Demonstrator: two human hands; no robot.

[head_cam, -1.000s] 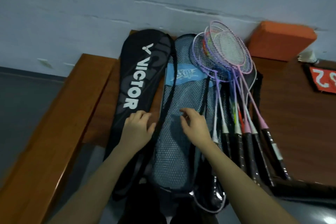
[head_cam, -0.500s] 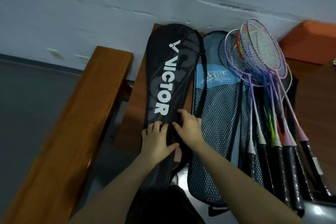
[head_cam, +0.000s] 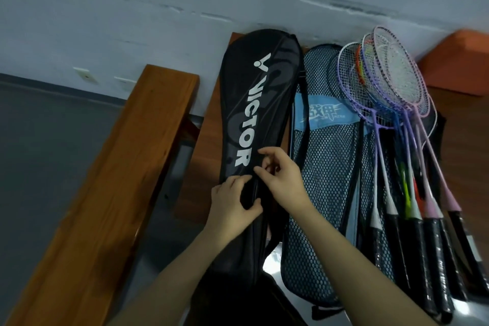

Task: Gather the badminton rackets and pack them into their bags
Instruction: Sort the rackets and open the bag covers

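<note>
Left hand (head_cam: 232,206) grips edge of black VICTOR bag (head_cam: 254,119), thumb wrapped over fabric. Right hand (head_cam: 283,180) just beside it, fingertips pinching at bag's seam. Bag long, black, white lettering, lying on bench (head_cam: 209,145). Right of hands: blue mesh bag (head_cam: 330,167). Beyond right hand: rackets (head_cam: 391,103) fanned out, purple and pink frames, black grips.
</note>
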